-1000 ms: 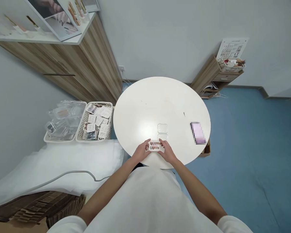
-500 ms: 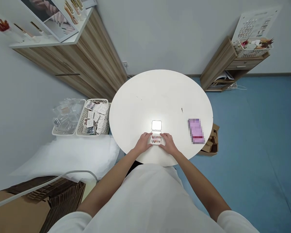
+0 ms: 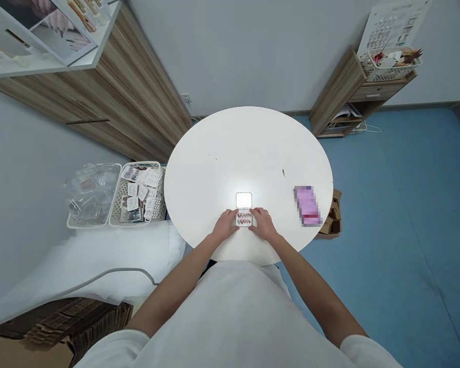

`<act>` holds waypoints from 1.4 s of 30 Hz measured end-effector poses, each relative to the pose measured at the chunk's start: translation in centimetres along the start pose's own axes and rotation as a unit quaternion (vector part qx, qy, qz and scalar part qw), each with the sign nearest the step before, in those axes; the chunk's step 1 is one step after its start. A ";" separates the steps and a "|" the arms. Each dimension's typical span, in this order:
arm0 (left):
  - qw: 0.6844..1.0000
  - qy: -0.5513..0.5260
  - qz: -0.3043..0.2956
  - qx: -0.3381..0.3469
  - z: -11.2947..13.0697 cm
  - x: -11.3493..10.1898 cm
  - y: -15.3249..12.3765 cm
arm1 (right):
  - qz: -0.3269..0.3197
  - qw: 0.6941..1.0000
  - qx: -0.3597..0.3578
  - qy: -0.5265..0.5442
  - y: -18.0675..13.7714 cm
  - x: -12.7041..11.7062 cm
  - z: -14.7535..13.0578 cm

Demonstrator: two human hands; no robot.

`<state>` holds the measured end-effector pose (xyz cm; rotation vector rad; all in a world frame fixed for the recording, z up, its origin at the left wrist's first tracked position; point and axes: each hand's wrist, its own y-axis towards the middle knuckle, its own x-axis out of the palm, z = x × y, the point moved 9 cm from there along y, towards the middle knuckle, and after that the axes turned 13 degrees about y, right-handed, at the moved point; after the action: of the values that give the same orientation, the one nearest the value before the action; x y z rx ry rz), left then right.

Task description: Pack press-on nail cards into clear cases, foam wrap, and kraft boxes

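Note:
A small clear plastic case (image 3: 244, 217) holding several coloured press-on nails lies near the front edge of the round white table (image 3: 222, 153). Its lid (image 3: 244, 200) is folded open away from me and glares in the light. My left hand (image 3: 225, 225) grips the case's left side with curled fingers. My right hand (image 3: 262, 224) grips its right side, fingertips on the tray.
A pink blurred phone-like object (image 3: 307, 205) lies on the table's right side. Two white baskets stand at the left, one with clear cases (image 3: 90, 197), one with nail packets (image 3: 138, 193). Wooden cabinets stand at the back left (image 3: 111, 102) and back right (image 3: 341, 97).
The card of nails has gone from above the case's tray down into it; both hands stay at its sides. The camera view has shifted slightly.

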<state>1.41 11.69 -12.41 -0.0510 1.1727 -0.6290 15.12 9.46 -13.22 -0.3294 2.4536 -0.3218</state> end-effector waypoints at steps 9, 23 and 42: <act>0.999 0.040 -0.011 0.014 0.0 0.7 0.0 | 0.020 1.000 -0.004 0.019 -0.2 0.0 0.5; 0.951 -0.270 0.047 -0.143 -1.3 2.1 -2.0 | 0.076 0.932 0.101 0.340 -1.5 1.5 2.6; 0.805 -0.577 0.018 -0.140 2.3 -0.8 -5.8 | 0.033 0.806 0.034 0.590 -5.4 -2.3 -2.0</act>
<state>0.69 6.61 -8.70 -0.5857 0.0520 -0.2652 16.47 5.36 -8.76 0.0493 3.6445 -0.7541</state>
